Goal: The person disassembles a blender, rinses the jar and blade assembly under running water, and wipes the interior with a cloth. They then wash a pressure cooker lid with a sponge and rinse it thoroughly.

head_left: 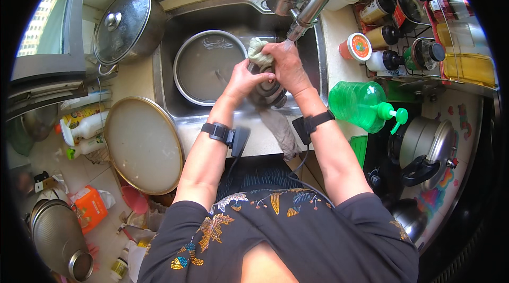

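My left hand [243,81] grips the edge of a round, ringed metal item [267,89] over the sink [159,84]; it may be a lid, but my hands cover much of it. A bunched pale green cloth [257,51] is held in my right hand [287,67], against the far side of the metal item. From the chrome faucet [306,18], water runs onto the back of my right hand. Left of my hands, a round metal pan [189,94] stands in the sink with water in it. A grey wet cloth [280,132] drapes over the front counter edge.
A lidded pot [129,28] stands left of the sink, above a large round board [143,145]. To the right are a green soap bottle [356,104], a red tub [354,47] and a rack of condiment bottles [397,36]. A pressure cooker [427,151] sits farther right.
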Motion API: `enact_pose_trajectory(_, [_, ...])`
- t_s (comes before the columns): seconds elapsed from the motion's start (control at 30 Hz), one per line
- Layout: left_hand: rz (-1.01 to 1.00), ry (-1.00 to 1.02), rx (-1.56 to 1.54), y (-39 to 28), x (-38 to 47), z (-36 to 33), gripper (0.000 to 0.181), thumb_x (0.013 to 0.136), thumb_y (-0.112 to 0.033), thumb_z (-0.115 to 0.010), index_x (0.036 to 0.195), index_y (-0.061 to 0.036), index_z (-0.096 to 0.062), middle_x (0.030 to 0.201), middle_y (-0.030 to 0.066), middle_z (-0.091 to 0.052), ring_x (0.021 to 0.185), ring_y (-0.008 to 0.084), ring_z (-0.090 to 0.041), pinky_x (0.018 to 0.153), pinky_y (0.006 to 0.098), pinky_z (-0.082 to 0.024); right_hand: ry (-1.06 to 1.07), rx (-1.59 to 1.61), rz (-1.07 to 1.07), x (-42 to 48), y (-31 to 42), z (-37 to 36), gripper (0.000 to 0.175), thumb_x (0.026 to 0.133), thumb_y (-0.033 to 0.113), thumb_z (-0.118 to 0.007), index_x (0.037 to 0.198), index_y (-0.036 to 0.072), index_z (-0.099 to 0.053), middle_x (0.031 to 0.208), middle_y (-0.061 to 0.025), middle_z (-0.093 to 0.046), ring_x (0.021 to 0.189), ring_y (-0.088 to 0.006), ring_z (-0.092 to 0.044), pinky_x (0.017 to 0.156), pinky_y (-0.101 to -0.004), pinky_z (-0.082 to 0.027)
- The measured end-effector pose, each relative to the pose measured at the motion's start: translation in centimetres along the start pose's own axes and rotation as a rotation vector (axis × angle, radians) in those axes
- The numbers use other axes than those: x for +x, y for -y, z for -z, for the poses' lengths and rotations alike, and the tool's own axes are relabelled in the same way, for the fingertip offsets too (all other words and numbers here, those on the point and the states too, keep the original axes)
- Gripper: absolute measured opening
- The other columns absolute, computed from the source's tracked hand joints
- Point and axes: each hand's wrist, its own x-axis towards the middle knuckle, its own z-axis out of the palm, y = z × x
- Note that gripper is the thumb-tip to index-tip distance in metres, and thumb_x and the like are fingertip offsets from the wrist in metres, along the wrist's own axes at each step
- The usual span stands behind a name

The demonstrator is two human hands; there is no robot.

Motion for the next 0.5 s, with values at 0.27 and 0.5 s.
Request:
enact_pose_trajectory(0.27, [-0.024,-0.205,0.062,1.3,1.6,-0.7,0.036,0.079,-0.007,-0.075,0.114,-0.0034,-0.068,0.104,0.0092,-0.073,0.094,0.0149,-0.065,0.083,0.0333,-0.054,-0.004,-0.121,0.075,-0.3,3.0,-1.6,0.033,0.073,-0.008,-0.058,0.101,0.007,-0.065,0.104,-0.0106,-0.066,0.099,-0.0317,-0.057,0.092,-0.0425,-0.048])
enact_pose_trajectory(0.5, [-0.132,-0.105,0.316,0.8,0.7,-0.1,0.04,0.083,-0.002,-0.071,0.123,-0.0005,-0.065,0.11,0.0086,-0.072,0.1,0.0136,-0.063,0.092,0.0307,-0.05,-0.044,-0.21,-0.051,-1.1,-2.7,-0.2,0.038,0.071,-0.008,-0.06,0.106,0.005,-0.066,0.104,-0.0103,-0.067,0.099,-0.0319,-0.058,0.091,-0.0414,-0.049])
